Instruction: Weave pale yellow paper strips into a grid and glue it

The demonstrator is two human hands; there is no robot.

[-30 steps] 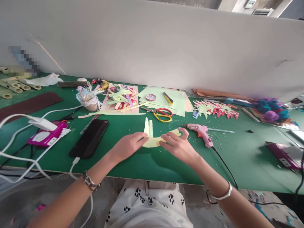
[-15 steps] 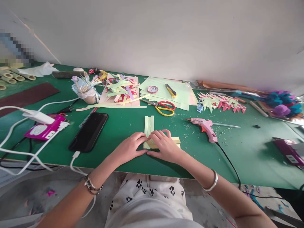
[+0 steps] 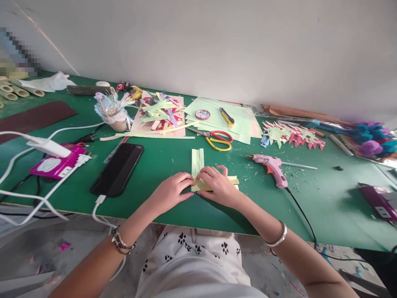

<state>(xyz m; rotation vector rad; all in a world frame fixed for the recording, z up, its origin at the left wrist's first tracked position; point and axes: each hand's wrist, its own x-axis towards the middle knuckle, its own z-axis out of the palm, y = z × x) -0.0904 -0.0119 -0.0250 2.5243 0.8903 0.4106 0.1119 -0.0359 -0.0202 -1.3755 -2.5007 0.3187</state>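
Pale green paper strips (image 3: 197, 159) lie lengthwise on the green table, crossed near their lower end by pale yellow paper strips (image 3: 233, 181) that run to the right. My left hand (image 3: 172, 190) grips the left edge of the crossing, thumb below and bent fingers above. Lying over the crossing, my right hand (image 3: 218, 186) holds the strips with curled fingers, its thumb at the near edge. The hands almost meet, and they hide most of the crossing. Beyond the strips lie scissors (image 3: 219, 143) with red and yellow handles.
A pink glue gun (image 3: 274, 167) with its cord lies at right. On the left are a black phone (image 3: 117, 169) and a purple power strip (image 3: 57, 163) with white cables. Behind stand cut paper strips (image 3: 161, 111), green sheets (image 3: 211, 124), a box cutter (image 3: 227, 117) and a woven paper piece (image 3: 297, 134).
The view has shifted slightly, so the table things appear a little displaced. Both hands stay at the strip crossing, with only a slight change in the fingers.
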